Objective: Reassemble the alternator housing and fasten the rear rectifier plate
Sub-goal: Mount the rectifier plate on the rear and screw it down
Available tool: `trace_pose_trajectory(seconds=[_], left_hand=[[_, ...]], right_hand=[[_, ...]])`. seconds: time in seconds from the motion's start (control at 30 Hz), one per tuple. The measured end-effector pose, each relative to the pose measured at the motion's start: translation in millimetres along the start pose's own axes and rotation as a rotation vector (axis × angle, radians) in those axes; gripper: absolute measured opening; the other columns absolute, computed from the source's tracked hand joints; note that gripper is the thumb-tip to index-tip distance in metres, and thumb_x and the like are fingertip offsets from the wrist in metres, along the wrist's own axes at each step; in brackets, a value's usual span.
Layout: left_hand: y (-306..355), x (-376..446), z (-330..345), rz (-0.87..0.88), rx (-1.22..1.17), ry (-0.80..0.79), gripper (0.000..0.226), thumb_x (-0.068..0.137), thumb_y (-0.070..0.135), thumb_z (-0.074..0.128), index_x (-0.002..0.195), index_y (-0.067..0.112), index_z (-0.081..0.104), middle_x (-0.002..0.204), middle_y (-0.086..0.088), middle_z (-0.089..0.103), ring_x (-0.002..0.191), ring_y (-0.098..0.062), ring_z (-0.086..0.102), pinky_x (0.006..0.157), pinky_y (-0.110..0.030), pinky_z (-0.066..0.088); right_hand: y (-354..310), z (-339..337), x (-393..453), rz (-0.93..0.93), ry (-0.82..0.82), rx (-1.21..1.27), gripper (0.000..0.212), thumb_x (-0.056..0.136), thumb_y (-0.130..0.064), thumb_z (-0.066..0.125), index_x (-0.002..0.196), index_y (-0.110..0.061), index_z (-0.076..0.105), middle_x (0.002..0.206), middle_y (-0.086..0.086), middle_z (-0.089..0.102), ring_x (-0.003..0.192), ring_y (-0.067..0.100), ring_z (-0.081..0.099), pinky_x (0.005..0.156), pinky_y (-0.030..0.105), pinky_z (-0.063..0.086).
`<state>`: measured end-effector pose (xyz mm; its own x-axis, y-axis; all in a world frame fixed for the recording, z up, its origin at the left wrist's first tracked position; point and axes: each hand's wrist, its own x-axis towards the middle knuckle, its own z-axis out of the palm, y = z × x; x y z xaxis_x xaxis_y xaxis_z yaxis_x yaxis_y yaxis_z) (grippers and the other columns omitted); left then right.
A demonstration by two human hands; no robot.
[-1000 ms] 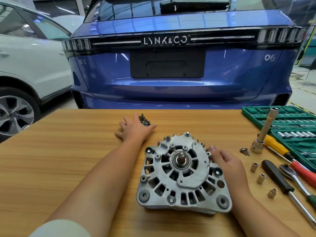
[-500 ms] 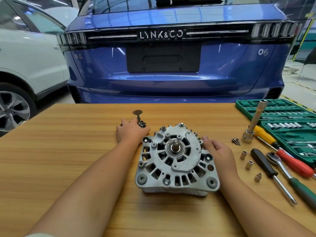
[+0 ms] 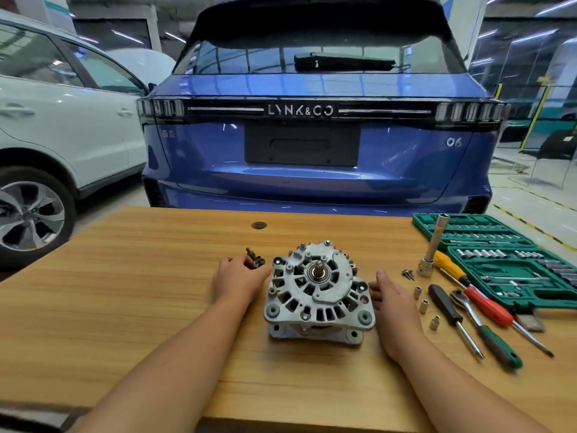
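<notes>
The left hand (image 3: 239, 276) is pinching small bolts (image 3: 255, 260) from a loose cluster on the wooden table (image 3: 125, 307), just left of the alternator (image 3: 317, 292). The alternator is sitting mid-table, shaft end up. Its cast metal housing is probably heavy, rigid and smooth-edged, so gripping both sides by the ribbed rim looks safest. The right hand (image 3: 394, 303) is lying relaxed, fingers straight, beside the housing's right flank; contact is unclear. Further right, loose sockets (image 3: 423, 305), screwdrivers (image 3: 477, 303) and a green socket set case (image 3: 512, 267) are waiting.
</notes>
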<state>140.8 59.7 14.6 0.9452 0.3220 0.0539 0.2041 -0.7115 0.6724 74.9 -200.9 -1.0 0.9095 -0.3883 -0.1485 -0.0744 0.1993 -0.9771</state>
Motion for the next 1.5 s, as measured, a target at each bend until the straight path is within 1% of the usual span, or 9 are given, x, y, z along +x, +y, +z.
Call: trace_pose_trajectory(seconds=[0.13,0.23,0.3,0.4,0.53,0.67,1.1,1.27,1.5], left_hand=[[9,-16,-19,-0.058,-0.432,0.034,0.025,0.077,0.048,0.066,0.084,0.024,0.065,0.087,0.0,0.066,0.079,-0.02,0.058,0.059,-0.031,0.04],[29,-35,-38,0.013,-0.628,0.048,0.02,0.076,0.043,0.067,0.085,0.025,0.065,0.086,-0.001,0.067,0.081,-0.023,0.059,0.063,-0.034,0.044],[46,-51,-53,0.125,-0.656,0.04,0.02,0.072,0.041,0.066,0.085,0.026,0.066,0.087,0.0,0.067,0.082,-0.023,0.06,0.065,-0.035,0.047],[69,-81,-67,0.343,-0.542,0.042,0.023,0.066,0.046,0.065,0.084,0.031,0.063,0.095,0.004,0.063,0.085,-0.015,0.06,0.066,-0.032,0.046],[81,-119,-60,0.62,-0.284,0.099,0.034,0.068,0.045,0.068,0.099,0.028,0.067,0.126,0.0,0.056,0.116,-0.02,0.054,0.092,-0.037,0.047],[78,-139,-48,0.639,-0.202,0.128,0.038,0.079,0.036,0.071,0.114,0.023,0.063,0.144,-0.007,0.044,0.137,-0.028,0.035,0.105,-0.035,0.032],[67,-128,-41,0.649,-0.084,-0.22,0.099,0.081,0.042,0.076,0.16,0.031,0.018,0.163,0.011,0.004,0.15,-0.019,0.011,0.118,-0.042,0.027],[54,-120,-42,0.724,-0.13,-0.2,0.092,0.084,0.036,0.079,0.159,0.023,0.027,0.164,0.01,0.015,0.148,-0.012,0.022,0.109,-0.021,0.025],[52,-116,-35,0.785,-0.037,-0.042,0.089,0.079,0.042,0.083,0.153,0.014,0.041,0.165,0.001,0.024,0.147,-0.014,0.025,0.11,-0.018,0.021]], right_hand=[[-12,-4,-12,0.004,0.078,0.014,0.039,0.102,-0.044,0.052,0.091,-0.007,0.063,0.08,0.012,0.065,0.066,0.023,0.058,0.062,0.038,0.048],[-39,1,-25,-0.223,0.227,-0.231,0.032,0.101,-0.046,0.049,0.085,-0.022,0.063,0.083,0.004,0.067,0.074,0.021,0.061,0.073,0.046,0.054],[-64,14,-44,-0.404,0.163,-0.294,0.023,0.1,-0.046,0.05,0.087,-0.031,0.061,0.083,-0.002,0.066,0.079,0.018,0.064,0.073,0.043,0.057],[-94,40,-76,-0.476,-0.117,-0.238,0.015,0.096,-0.045,0.057,0.098,-0.032,0.065,0.089,-0.009,0.069,0.081,0.008,0.068,0.071,0.031,0.06],[-106,66,-101,-0.195,-0.398,-0.067,0.025,0.09,-0.031,0.069,0.113,-0.027,0.062,0.111,0.004,0.071,0.098,0.024,0.072,0.081,0.047,0.063],[-100,62,-104,-0.084,-0.384,0.026,0.039,0.094,0.001,0.058,0.124,-0.023,0.062,0.113,0.013,0.07,0.098,0.03,0.072,0.069,0.036,0.062],[-103,34,-70,-0.032,-0.484,-0.099,0.038,0.093,0.006,0.058,0.104,-0.029,0.068,0.115,0.014,0.067,0.105,0.035,0.067,0.068,0.038,0.062],[-104,32,-56,-0.009,-0.529,-0.124,0.04,0.092,0.006,0.059,0.107,-0.03,0.069,0.114,0.015,0.069,0.102,0.035,0.071,0.074,0.042,0.063],[-100,30,-48,-0.04,-0.546,-0.136,0.042,0.092,0.006,0.058,0.105,-0.033,0.069,0.111,0.013,0.07,0.098,0.033,0.071,0.073,0.043,0.063]])
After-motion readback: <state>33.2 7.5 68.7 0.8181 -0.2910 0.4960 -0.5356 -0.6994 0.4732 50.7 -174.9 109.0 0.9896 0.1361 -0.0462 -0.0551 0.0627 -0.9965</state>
